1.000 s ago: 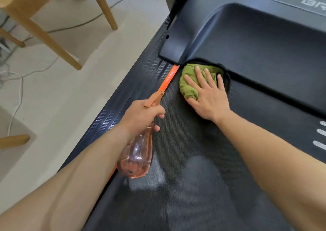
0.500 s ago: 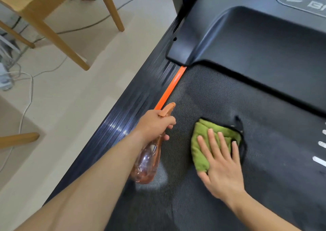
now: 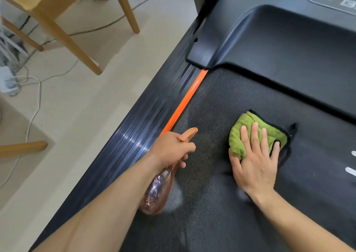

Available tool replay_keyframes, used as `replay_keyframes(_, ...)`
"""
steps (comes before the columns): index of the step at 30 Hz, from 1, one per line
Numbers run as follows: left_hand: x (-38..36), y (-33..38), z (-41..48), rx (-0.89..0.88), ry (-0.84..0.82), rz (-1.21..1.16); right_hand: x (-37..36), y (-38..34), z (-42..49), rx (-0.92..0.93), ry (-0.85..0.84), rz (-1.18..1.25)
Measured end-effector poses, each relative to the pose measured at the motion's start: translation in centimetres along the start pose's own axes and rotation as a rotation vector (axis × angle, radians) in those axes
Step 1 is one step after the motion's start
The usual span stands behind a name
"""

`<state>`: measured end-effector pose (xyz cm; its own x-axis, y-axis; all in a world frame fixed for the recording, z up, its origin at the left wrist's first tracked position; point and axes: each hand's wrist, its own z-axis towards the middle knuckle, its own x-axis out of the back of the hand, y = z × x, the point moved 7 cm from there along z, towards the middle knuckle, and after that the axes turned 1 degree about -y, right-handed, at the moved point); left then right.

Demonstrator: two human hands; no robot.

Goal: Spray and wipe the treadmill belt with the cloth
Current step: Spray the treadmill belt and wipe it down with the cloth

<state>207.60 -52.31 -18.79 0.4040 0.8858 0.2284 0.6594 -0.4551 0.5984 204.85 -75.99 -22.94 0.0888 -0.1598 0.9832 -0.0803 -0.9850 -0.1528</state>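
The black textured treadmill belt [image 3: 221, 105] fills the lower right of the head view. A folded green cloth with a dark edge [image 3: 250, 130] lies on it. My right hand [image 3: 254, 159] presses flat on the cloth with straight fingers, thumb tucked at the cloth's near left corner. My left hand [image 3: 169, 149] grips the neck of a pinkish translucent spray bottle [image 3: 158, 192] with an orange nozzle pointing up-right. The bottle hangs over the belt's left edge, beside the orange strip [image 3: 185, 103]. Damp-looking grey patches show on the belt near the bottle.
The dark ribbed side rail [image 3: 138, 136] runs diagonally left of the belt. The black motor cover [image 3: 289, 45] sits beyond the belt. On the pale floor at left stand wooden table legs [image 3: 63, 37], with white cables [image 3: 32, 117] and a power adapter.
My right hand has drawn the cloth back from under the motor cover toward me, then shifted it slightly right. My left hand keeps its hold on the bottle.
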Motion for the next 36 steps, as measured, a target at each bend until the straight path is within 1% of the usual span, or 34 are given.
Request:
replay_keyframes(4,0.5,0.1,-0.8,-0.060,-0.027,-0.011,1.1,-0.2,6.8,0.018,-0.041,0.028)
replay_keyframes(6,1.4,0.4,-1.1,-0.081,0.003,-0.063,1.4,-1.8,11.0,0.065,-0.089,0.030)
replay_keyframes(8,2.5,0.8,-1.2,-0.095,0.041,-0.131,0.9,-4.4,13.3,0.139,-0.130,-0.027)
replay_keyframes(9,3.2,1.1,-1.2,-0.103,0.075,-0.166,0.6,-5.8,13.1,0.181,-0.130,-0.061)
replay_keyframes(11,4.6,1.7,-1.2,-0.127,0.141,-0.227,-0.1,-8.4,9.7,0.293,-0.115,-0.125)
replay_keyframes(13,5.8,2.0,-1.4,-0.140,0.195,-0.257,-1.0,-10.1,3.4,0.494,-0.136,-0.145)
replay_keyframes(15,6.4,2.0,-1.5,-0.118,0.221,-0.252,-2.1,-10.6,-2.5,0.723,-0.198,-0.133)
replay_keyframes(17,6.4,1.9,-1.6,-0.105,0.202,-0.247,-2.3,-10.0,-3.4,0.888,-0.211,-0.178)
replay_keyframes(18,6.5,1.9,-1.7,-0.109,0.194,-0.240,-2.2,-9.6,-1.8,0.910,-0.206,-0.218)
replay_keyframes(19,6.6,1.8,-1.6,-0.110,0.189,-0.225,-2.0,-9.1,0.7,0.877,-0.200,-0.241)
replay_keyframes(20,6.7,1.7,-1.4,-0.115,0.185,-0.208,-1.5,-8.6,3.6,0.795,-0.180,-0.243)
replay_keyframes(23,6.7,1.4,-1.5,-0.125,0.176,-0.196,-0.1,-6.1,12.0,0.387,-0.191,-0.184)
replay_keyframes(25,6.5,1.1,-1.7,-0.116,0.163,-0.197,0.3,-6.0,14.1,0.198,-0.150,-0.124)
replay_keyframes(26,6.3,1.0,-1.8,-0.112,0.155,-0.192,0.4,-6.5,13.9,0.159,-0.120,-0.110)
replay_keyframes(27,6.2,0.8,-1.8,-0.101,0.151,-0.189,0.4,-7.3,12.9,0.166,-0.098,-0.103)
replay_keyframes(28,6.2,0.5,-1.8,-0.091,0.154,-0.190,0.2,-8.4,11.0,0.218,-0.098,-0.100)
replay_keyframes(31,5.9,-0.2,-1.6,-0.079,0.175,-0.227,-1.2,-11.4,2.4,0.520,-0.153,-0.108)
replay_keyframes(33,5.1,-0.4,-1.6,-0.081,0.169,-0.225,-2.2,-12.4,-2.9,0.681,-0.185,-0.095)
replay_keyframes(34,4.7,-0.8,-1.6,-0.070,0.165,-0.209,-2.6,-12.4,-4.7,0.730,-0.189,-0.090)
replay_keyframes(36,3.8,-2.0,-1.7,-0.044,0.173,-0.183,-3.0,-11.6,-6.9,0.757,-0.189,-0.100)
